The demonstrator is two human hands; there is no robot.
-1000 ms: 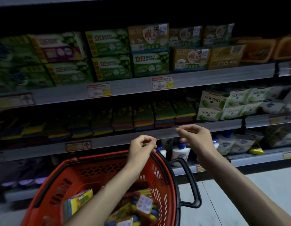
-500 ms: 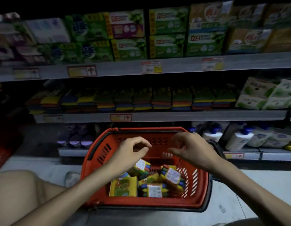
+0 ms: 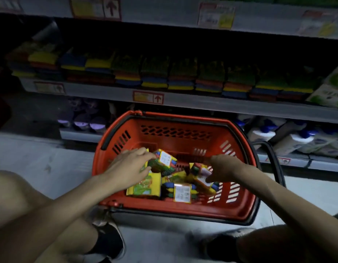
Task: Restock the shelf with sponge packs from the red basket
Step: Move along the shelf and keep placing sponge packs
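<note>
Both empty a moment ago, our left hand [image 3: 130, 166] now grips a sponge pack [image 3: 165, 161] in the red basket [image 3: 183, 118], right hand [image 3: 224, 168] another pack [image 3: 203, 180]; shelf [image 3: 211, 104] next.

We see the pale floor [image 3: 41, 164] carrying the red basket [image 3: 175, 137], which sits just in front of the shelving. Beyond it, the middle shelf [image 3: 221, 105] holds a long row of stacked sponge packs [image 3: 154, 76] running left to right. The bottom shelf [image 3: 297, 162] bears white bottles [image 3: 299, 139] at the right.
</note>
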